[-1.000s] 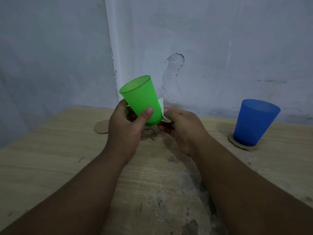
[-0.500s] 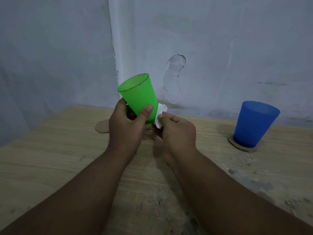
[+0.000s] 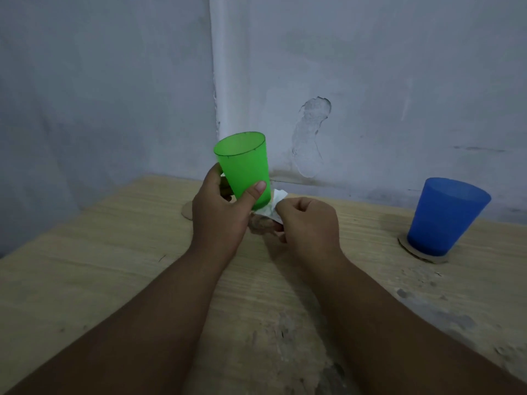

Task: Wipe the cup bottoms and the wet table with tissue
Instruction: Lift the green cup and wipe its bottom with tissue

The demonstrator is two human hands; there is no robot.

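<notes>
Plastic green cup (image 3: 244,166), translucent, smooth, tapered; I see it lifted off the table (image 3: 85,266) in my left hand (image 3: 219,215), thumb on the near wall, fingers wrapped behind. Long axis near upright, mouth up and tipped slightly toward the left wall, narrow base down toward my right hand (image 3: 309,223). Inside looks empty from what shows of the rim. Right hand is closed, pinching a crumpled white tissue (image 3: 272,208) pressed against the cup's bottom edge. Blue cup (image 3: 445,216), same tapered plastic, stands upright, mouth up, on a round cardboard coaster (image 3: 422,256) at far right; contents can't tell. Second cardboard coaster (image 3: 186,213) lies flat, partly hidden behind left hand. Table is pale wood grain, rough, with grey worn patches near me.
</notes>
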